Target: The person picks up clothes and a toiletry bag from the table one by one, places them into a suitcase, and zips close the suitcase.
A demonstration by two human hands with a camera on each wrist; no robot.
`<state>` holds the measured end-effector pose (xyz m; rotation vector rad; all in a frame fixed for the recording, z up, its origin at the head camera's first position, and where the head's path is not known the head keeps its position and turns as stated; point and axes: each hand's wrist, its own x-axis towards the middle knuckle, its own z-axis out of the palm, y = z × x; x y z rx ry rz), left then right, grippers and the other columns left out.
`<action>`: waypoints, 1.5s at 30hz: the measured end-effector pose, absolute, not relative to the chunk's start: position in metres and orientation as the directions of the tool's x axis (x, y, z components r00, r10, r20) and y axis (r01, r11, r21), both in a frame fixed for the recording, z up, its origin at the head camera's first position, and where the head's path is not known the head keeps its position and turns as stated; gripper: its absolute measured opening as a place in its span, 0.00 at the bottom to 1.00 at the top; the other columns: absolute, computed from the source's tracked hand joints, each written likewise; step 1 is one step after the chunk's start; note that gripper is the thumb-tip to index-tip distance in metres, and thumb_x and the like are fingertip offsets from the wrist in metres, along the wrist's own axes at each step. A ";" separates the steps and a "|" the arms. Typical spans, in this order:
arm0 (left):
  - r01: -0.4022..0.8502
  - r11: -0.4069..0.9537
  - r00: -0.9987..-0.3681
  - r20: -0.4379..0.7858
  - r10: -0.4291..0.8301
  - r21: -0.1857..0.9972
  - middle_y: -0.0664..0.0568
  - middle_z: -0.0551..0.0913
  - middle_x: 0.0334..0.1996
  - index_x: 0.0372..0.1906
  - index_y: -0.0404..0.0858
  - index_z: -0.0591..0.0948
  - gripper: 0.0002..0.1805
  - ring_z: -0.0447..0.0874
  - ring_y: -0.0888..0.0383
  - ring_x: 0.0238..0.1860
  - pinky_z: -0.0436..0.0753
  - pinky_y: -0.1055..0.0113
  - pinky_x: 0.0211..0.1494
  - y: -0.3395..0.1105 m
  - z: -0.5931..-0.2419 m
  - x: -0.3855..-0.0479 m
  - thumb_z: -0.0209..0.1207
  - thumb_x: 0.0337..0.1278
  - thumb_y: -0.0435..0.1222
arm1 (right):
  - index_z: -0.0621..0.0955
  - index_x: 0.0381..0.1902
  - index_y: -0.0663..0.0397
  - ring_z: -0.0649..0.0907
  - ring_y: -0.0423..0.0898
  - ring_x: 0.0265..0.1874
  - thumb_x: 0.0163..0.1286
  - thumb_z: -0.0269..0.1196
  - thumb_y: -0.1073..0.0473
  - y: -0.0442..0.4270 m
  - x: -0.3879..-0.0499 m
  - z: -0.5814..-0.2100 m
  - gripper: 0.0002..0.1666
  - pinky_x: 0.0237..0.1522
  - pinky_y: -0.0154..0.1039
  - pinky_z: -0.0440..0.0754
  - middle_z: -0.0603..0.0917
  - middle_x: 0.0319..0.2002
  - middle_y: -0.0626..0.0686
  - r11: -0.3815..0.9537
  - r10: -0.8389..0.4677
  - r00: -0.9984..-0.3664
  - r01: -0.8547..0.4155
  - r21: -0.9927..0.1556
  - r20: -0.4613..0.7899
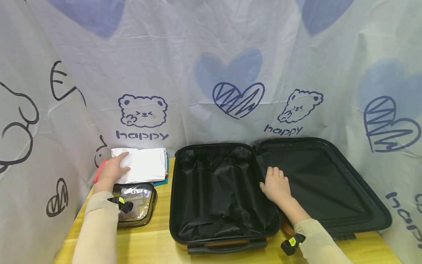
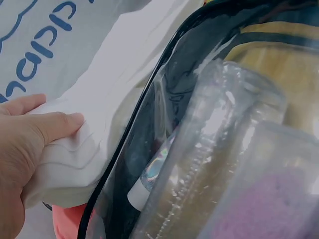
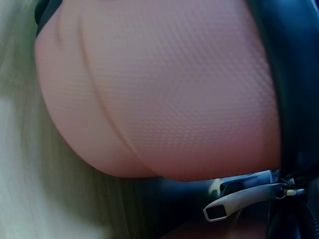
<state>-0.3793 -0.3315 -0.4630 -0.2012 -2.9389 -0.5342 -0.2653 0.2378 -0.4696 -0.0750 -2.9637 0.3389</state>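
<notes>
In the head view my left hand (image 1: 111, 171) is at the left end of a folded white cloth (image 1: 146, 165), gripping it. The left wrist view shows the thumb (image 2: 65, 123) lying on top of the cloth's folded layers; some fingers are hidden. Just in front of the cloth is a clear zip pouch (image 1: 152, 205) with black edging. Inside it are clear plastic containers and a white-capped tube (image 2: 142, 191). My right hand (image 1: 277, 185) rests on the inner rim of an open black-lined suitcase (image 1: 214, 190), between its two halves, fingers loosely bent.
The suitcase's flat half (image 1: 316, 183) spreads to the right. Teal and red items (image 1: 161, 181) peek from under the cloth. The pinkish suitcase shell (image 3: 164, 89) and a zipper pull (image 3: 239, 201) fill much of the right wrist view. A printed curtain (image 1: 184, 73) encloses the wooden table (image 1: 145, 244).
</notes>
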 end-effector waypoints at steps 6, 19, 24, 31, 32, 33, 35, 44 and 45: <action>0.154 0.924 -0.963 0.262 0.061 0.350 0.28 0.72 0.58 0.70 0.41 0.66 0.34 0.72 0.27 0.55 0.72 0.35 0.54 -0.323 -0.455 -0.369 0.61 0.57 0.35 | 0.64 0.64 0.72 0.68 0.67 0.59 0.65 0.63 0.51 0.236 -0.264 -0.469 0.40 0.55 0.63 0.68 0.68 0.58 0.70 0.972 0.068 -0.988 0.035 -0.232 0.137; 0.240 0.913 -0.888 0.454 0.070 0.329 0.32 0.77 0.46 0.66 0.44 0.73 0.30 0.78 0.32 0.42 0.75 0.39 0.42 -0.289 -0.427 -0.357 0.63 0.56 0.34 | 0.62 0.65 0.72 0.67 0.67 0.59 0.65 0.63 0.51 0.236 -0.267 -0.466 0.40 0.55 0.63 0.68 0.67 0.59 0.70 0.972 0.075 -0.990 0.045 -0.233 0.122; 0.295 0.904 -0.840 0.535 0.091 0.310 0.35 0.78 0.42 0.64 0.46 0.75 0.28 0.78 0.36 0.39 0.77 0.40 0.40 -0.277 -0.421 -0.352 0.63 0.55 0.33 | 0.62 0.65 0.72 0.67 0.67 0.59 0.65 0.63 0.51 0.236 -0.267 -0.466 0.40 0.55 0.63 0.68 0.67 0.59 0.71 0.971 0.077 -0.990 0.048 -0.234 0.118; 0.362 0.890 -0.766 0.633 0.113 0.279 0.39 0.78 0.36 0.62 0.48 0.77 0.28 0.77 0.41 0.34 0.78 0.43 0.37 -0.260 -0.411 -0.345 0.65 0.53 0.32 | 0.63 0.64 0.72 0.68 0.68 0.59 0.65 0.63 0.51 0.237 -0.266 -0.468 0.40 0.54 0.64 0.68 0.68 0.59 0.71 0.972 0.077 -0.989 0.046 -0.232 0.126; 0.368 0.888 -0.755 0.646 0.113 0.274 0.40 0.78 0.36 0.62 0.48 0.77 0.28 0.77 0.41 0.33 0.78 0.43 0.36 -0.257 -0.409 -0.344 0.65 0.53 0.32 | 0.63 0.64 0.72 0.68 0.68 0.59 0.65 0.63 0.51 0.237 -0.266 -0.468 0.40 0.54 0.64 0.68 0.68 0.59 0.71 0.971 0.077 -0.989 0.046 -0.234 0.127; 0.375 0.887 -0.743 0.659 0.114 0.270 0.40 0.77 0.35 0.61 0.48 0.77 0.28 0.77 0.42 0.32 0.78 0.43 0.35 -0.255 -0.408 -0.344 0.66 0.52 0.32 | 0.63 0.64 0.72 0.68 0.68 0.59 0.65 0.63 0.51 0.238 -0.266 -0.468 0.40 0.55 0.64 0.68 0.68 0.59 0.71 0.971 0.077 -0.989 0.046 -0.235 0.127; 0.392 0.883 -0.718 0.686 0.118 0.258 0.40 0.77 0.34 0.61 0.47 0.78 0.28 0.76 0.42 0.31 0.78 0.43 0.34 -0.252 -0.405 -0.343 0.66 0.52 0.31 | 0.63 0.64 0.72 0.68 0.68 0.59 0.65 0.63 0.51 0.238 -0.266 -0.468 0.40 0.55 0.64 0.68 0.68 0.59 0.71 0.971 0.076 -0.989 0.045 -0.236 0.127; 0.462 0.856 -0.624 0.770 0.131 0.230 0.40 0.78 0.36 0.60 0.47 0.79 0.29 0.75 0.43 0.30 0.78 0.46 0.33 -0.239 -0.391 -0.339 0.67 0.50 0.29 | 0.63 0.64 0.72 0.68 0.68 0.58 0.65 0.63 0.51 0.238 -0.267 -0.469 0.40 0.54 0.64 0.68 0.67 0.59 0.71 0.971 0.073 -0.989 0.040 -0.234 0.132; 0.466 0.855 -0.617 0.776 0.130 0.227 0.39 0.78 0.36 0.60 0.48 0.79 0.29 0.75 0.43 0.30 0.78 0.46 0.33 -0.237 -0.389 -0.339 0.67 0.50 0.29 | 0.63 0.64 0.72 0.68 0.68 0.58 0.65 0.63 0.51 0.238 -0.266 -0.469 0.40 0.54 0.64 0.68 0.68 0.59 0.71 0.971 0.072 -0.988 0.039 -0.234 0.134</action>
